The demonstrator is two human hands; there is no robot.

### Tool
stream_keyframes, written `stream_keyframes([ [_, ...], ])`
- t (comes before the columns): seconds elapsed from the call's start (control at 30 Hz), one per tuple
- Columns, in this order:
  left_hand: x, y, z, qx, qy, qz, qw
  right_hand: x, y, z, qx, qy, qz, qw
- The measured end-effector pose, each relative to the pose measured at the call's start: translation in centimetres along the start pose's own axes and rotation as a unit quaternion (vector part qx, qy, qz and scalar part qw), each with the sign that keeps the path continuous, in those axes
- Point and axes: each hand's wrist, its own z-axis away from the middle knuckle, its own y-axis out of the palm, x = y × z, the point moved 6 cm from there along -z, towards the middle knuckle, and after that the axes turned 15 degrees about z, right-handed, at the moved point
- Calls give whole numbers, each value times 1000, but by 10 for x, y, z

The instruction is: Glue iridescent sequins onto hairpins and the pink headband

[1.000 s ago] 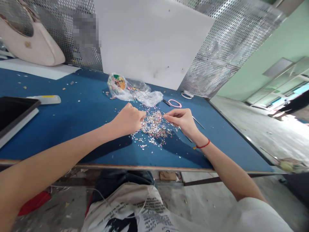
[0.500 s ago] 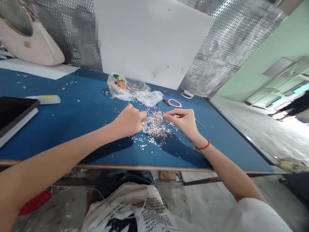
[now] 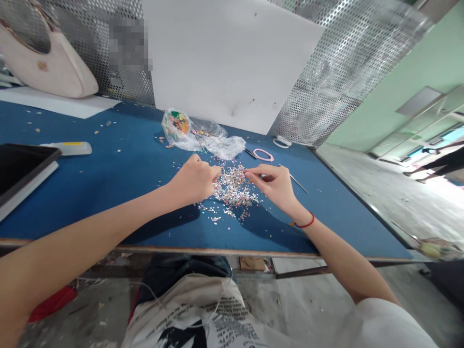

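My left hand (image 3: 198, 180) is closed above the table, gripping a thin pale stick (image 3: 229, 175) that points to the right. At the stick's far end is a small clump of shiny sequins (image 3: 239, 177), hard to separate from those behind it. My right hand (image 3: 273, 183), with a red cord bracelet on its wrist, pinches thumb and forefinger together at that end. What the pinch holds is too small to make out. Below both hands a pile of loose multicoloured sequins (image 3: 235, 197) is spread over the blue tabletop (image 3: 108, 183).
Behind the pile lies a clear plastic bag (image 3: 232, 146) with colourful bits on sticks. A pink oval loop (image 3: 263, 154), a white ring (image 3: 282, 141) and a thin metal rod (image 3: 297, 181) lie rightward. Leftward are a tablet (image 3: 25, 169), a clear bottle (image 3: 72, 148) and a handbag (image 3: 54, 63).
My right hand has shifted slightly left, its fingertips now touching the clump's end. More of the metal rod shows behind it. The left hand stays nearly still.
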Motion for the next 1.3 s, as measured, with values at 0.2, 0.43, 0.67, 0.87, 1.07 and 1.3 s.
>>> stream_keyframes([
  [0.2, 1, 0, 1, -7, 1, -7, 1000, 0, -3, 0, -5, 24, -39, 999],
  [0.43, 0, 0, 1, -24, 18, -19, 999, -1, -1, 1, -28, -12, 51, 998],
  [0.67, -2, -2, 2, -27, 21, -34, 999, 6, 2, 4, -44, -68, 142, 987],
  [0.87, -7, -1, 3, -23, 32, -52, 998, 8, 1, 4, -16, -73, 129, 989],
  [1.07, -6, 1, 2, 9, 3, -39, 999, 10, 1, 4, 9, -76, 106, 991],
  [1.3, -8, -1, 3, -12, 18, -34, 999, 3, 3, 2, 32, -26, 51, 998],
])
